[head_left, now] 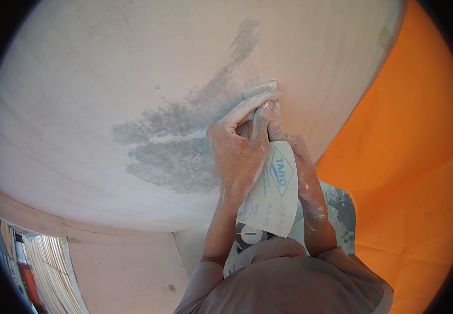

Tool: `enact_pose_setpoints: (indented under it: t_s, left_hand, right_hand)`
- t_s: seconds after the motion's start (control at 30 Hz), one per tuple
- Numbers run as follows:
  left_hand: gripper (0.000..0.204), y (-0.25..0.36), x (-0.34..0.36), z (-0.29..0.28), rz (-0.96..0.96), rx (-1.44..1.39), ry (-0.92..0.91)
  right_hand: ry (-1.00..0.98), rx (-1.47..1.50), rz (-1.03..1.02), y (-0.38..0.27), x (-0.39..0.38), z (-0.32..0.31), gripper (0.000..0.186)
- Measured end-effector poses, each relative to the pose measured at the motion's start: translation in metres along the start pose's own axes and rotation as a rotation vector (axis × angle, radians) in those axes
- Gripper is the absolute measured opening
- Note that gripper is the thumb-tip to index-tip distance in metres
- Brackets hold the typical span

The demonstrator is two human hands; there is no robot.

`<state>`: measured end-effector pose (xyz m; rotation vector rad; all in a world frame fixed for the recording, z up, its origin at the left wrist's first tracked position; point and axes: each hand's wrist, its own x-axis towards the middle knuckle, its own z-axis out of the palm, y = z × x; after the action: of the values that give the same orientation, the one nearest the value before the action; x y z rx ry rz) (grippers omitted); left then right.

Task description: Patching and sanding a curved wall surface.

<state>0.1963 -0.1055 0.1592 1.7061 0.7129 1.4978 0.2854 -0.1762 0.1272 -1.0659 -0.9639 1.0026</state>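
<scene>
A sheet of sandpaper point(276, 183) with a pale printed backing hangs from my hands against the large whitish surface point(106, 57). Its upper part point(259, 90) lies against that surface at the right end of a dark grey patch point(179, 136). My left hand point(242, 144), dusted white, closes on this upper part, index finger and thumb pointing up and right. Close beside it, my right hand point(297, 157) pinches the sheet's right side, thumb on top; its other fingers are mostly hidden. The loose lower part of the sheet dangles between my wrists.
A bright orange sheet point(404, 172) hangs along the right, beyond the curved edge of the whitish surface. Low down at left stand a pinkish panel point(127, 267) and some corrugated sheeting point(54, 267). A round dark-and-white object point(250, 234) shows partly below the sandpaper.
</scene>
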Motion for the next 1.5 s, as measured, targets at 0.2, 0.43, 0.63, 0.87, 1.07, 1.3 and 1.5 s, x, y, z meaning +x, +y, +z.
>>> enact_pose_setpoints:
  t_s: [0.2, 0.43, 0.63, 0.87, 1.07, 1.3, 1.5]
  left_hand:
    - [0.020, 0.008, -0.001, -0.001, -0.076, 0.007, -0.038]
    - [0.019, 0.016, 0.002, -0.002, -0.088, -0.028, -0.031]
    - [0.021, 0.009, 0.002, -0.001, -0.036, -0.018, 0.006]
    - [0.019, 0.003, -0.002, -0.003, -0.107, -0.008, -0.009]
    - [0.021, 0.009, -0.002, -0.010, -0.109, -0.050, -0.017]
    - [0.018, 0.019, 0.008, -0.010, -0.080, -0.047, -0.016]
    - [0.020, 0.010, 0.005, -0.009, -0.014, -0.013, 0.001]
  right_hand:
    - [0.027, 0.033, 0.032, 0.002, 0.004, -0.002, 0.059]
    - [-0.051, 0.026, 0.068, -0.013, 0.001, -0.009, 0.059]
    - [-0.081, -0.058, 0.137, -0.026, 0.003, -0.009, 0.058]
    - [-0.055, -0.081, 0.120, -0.001, 0.003, -0.012, 0.057]
    - [-0.063, 0.001, 0.145, -0.010, 0.000, -0.005, 0.057]
    - [-0.131, 0.027, 0.103, -0.019, 0.005, -0.004, 0.057]
    - [-0.082, 0.038, 0.128, -0.012, 0.006, -0.002, 0.056]
